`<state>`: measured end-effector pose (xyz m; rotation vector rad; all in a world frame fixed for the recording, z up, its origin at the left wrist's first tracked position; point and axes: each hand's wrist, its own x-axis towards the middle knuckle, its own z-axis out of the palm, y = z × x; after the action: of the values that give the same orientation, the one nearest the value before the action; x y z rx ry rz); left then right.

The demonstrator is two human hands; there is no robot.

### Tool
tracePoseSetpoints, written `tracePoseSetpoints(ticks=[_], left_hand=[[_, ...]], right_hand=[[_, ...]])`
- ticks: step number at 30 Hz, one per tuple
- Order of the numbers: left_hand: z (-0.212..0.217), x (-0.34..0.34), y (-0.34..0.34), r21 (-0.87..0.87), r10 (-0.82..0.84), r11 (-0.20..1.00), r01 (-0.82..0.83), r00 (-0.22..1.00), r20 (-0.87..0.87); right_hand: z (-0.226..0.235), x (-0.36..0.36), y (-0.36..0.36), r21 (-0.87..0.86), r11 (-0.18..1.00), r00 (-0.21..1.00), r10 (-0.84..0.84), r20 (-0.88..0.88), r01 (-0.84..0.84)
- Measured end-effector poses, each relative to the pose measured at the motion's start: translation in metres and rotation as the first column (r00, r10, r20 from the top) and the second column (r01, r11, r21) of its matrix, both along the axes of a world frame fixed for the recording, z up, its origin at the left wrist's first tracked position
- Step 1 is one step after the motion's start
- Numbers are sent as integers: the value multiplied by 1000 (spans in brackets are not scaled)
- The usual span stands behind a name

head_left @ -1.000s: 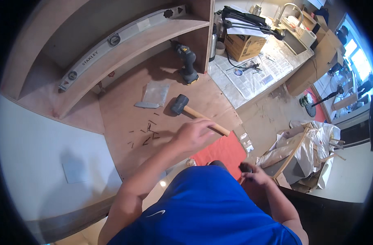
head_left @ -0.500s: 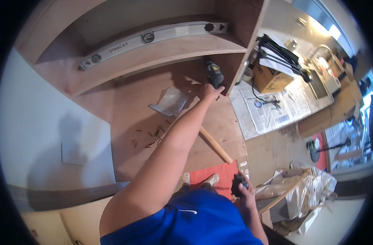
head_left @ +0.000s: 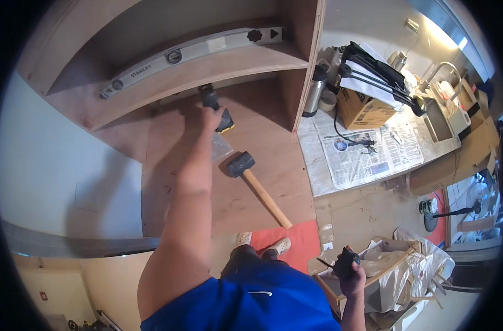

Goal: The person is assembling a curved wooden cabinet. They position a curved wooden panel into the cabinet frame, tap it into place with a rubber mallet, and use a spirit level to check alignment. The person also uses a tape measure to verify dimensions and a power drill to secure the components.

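The left hand's grip [head_left: 210, 117] is closed round the handle of the drill [head_left: 208, 97], toward the back of the counter [head_left: 279, 165], left of its middle. The right hand's grip [head_left: 352, 282] holds a dark tool [head_left: 345, 262] beyond the front edge, off the right corner.

Lifted steeply, the drill could knock the shelf [head_left: 235, 65] and jar the level [head_left: 196, 51] on it. A sweeping left forearm could catch the mallet [head_left: 262, 192], whose handle end lies at the front edge, and tip it floorward. A slack right grip could drop the dark tool.

The shelf limits height at the back; bare plywood between mallet and right edge gives the most room.
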<state>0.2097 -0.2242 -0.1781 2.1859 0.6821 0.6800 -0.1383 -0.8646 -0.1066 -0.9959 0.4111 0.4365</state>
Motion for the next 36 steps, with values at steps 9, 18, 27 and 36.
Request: tracePoseSetpoints(ticks=[9,18,27,36], left_hand=[[-12,-3,23,113,-48,992,58,995,-89],[88,-190,-174,250,-602,780,574,797,44],[121,-255,-173,-425,-952,219,878,288,105],[155,-146,-70,446,-978,-113,888,-19,-209]], right_hand=[[54,75,66,-438,827,856,475,205,-354],[81,99,159,-930,324,517,834,194,-175],[119,108,233,-974,216,110,972,207,-74],[143,42,144,-995,-63,633,768,-98,-78]])
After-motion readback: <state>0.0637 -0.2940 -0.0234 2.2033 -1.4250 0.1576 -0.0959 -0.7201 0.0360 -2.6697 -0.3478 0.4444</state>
